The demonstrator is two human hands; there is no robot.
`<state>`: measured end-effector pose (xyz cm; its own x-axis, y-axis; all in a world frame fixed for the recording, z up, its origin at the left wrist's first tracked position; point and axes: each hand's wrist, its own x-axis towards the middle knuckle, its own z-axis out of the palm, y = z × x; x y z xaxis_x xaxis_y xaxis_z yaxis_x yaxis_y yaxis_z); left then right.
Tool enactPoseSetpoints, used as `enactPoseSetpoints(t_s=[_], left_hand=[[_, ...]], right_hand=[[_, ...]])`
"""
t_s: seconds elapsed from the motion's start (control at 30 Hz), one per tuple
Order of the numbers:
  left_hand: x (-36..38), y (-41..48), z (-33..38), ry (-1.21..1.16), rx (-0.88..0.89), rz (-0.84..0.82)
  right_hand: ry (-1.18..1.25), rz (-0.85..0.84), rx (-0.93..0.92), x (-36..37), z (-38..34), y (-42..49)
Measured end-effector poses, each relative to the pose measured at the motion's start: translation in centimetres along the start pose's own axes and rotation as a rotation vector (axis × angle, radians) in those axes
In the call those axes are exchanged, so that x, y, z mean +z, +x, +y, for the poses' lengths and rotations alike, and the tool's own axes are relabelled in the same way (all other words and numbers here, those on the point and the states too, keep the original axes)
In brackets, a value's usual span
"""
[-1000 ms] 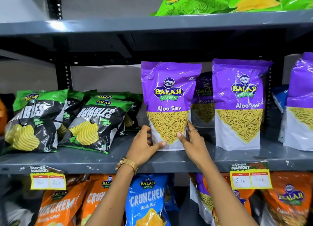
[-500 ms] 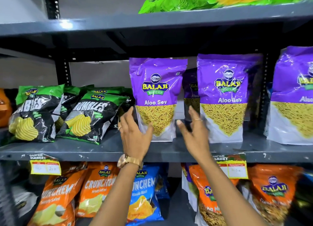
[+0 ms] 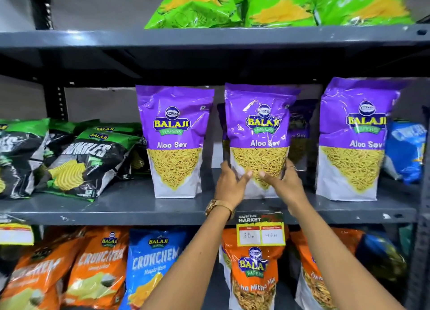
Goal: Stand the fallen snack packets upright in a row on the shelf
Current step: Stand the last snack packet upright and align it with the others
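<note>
1. Now both hands hold the middle purple packet (image 3: 258, 133) of Aloo Sev, which stands upright on the grey middle shelf (image 3: 130, 207).
2. On the left hand (image 3: 230, 184) the fingers are spread flat against the packet's lower left edge, thumb laid across its front; a gold watch (image 3: 216, 206) sits on that wrist.
3. Opposite it, the right hand (image 3: 285, 183) presses the lower right edge with fingers curled round the side and thumb on the front; a ring (image 3: 292, 167) shows on one finger.
4. So the packet is clasped between the two hands, its base at or just above the shelf board; whether it touches I cannot tell.
5. At nine o'clock from the held packet stands another purple packet (image 3: 174, 142), upright and apart from it.
6. At three o'clock stands a third purple packet (image 3: 353, 142), also upright, with a blue bag (image 3: 406, 151) leaning just beside it further right.
7. Behind the held packet, a darker purple packet (image 3: 300, 133) shows in shadow.
8. Far to nine o'clock, several black and green bags (image 3: 86, 161) lie tilted back against one another on the same shelf.
9. At twelve o'clock, bright green bags (image 3: 274, 7) lie on the top shelf.
10. At six o'clock, a yellow price tag (image 3: 260, 231) hangs from the shelf edge, with orange bags (image 3: 251, 274) and a blue Crunchem bag (image 3: 153, 263) on the shelf below.
</note>
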<state>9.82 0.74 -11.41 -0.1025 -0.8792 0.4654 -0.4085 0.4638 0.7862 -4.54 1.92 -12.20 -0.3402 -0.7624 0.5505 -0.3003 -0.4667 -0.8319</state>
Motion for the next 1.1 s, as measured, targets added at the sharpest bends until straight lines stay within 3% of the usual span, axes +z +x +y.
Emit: enactPoseSetpoints(t_s=[0.2, 0.33, 0.47, 0.6, 0.7, 0.8, 0.9, 1.1], left_hand=[[0.1, 0.7, -1.6, 0.055, -0.011, 0.089], [2.8, -0.2, 0.0, 0.224, 0.153, 0.322], [4.8, -0.6, 2.3, 0.327, 0.540, 0.414], [9.6, -0.7, 4.7, 0.343, 0.643, 0.250], [13.7, -0.8, 5.9, 0.299, 0.561, 0.088], [16.6, -0.7, 7.0, 0.115, 0.310, -0.071], [17.9, -0.2, 7.3, 0.049, 0.229, -0.100], [17.4, 0.3, 7.0, 0.187, 0.224, -0.081]], right_hand=[[-0.094, 0.015, -0.118, 0.7, 0.4, -0.6], [-0.161, 0.022, -0.154, -1.8, 0.8, -0.9], [-0.214, 0.225, -0.408, -6.0, 0.1, -0.8], [-0.272, 0.506, -0.478, -12.9, 1.0, 0.7], [-0.333, 0.494, -0.353, -16.4, 2.3, 1.5], [-0.270, 0.352, -0.183, -18.4, 4.0, 2.1], [-0.127, 0.216, -0.161, -19.0, 4.7, 2.5], [-0.120, 0.132, -0.225, -18.4, 5.0, 3.4]])
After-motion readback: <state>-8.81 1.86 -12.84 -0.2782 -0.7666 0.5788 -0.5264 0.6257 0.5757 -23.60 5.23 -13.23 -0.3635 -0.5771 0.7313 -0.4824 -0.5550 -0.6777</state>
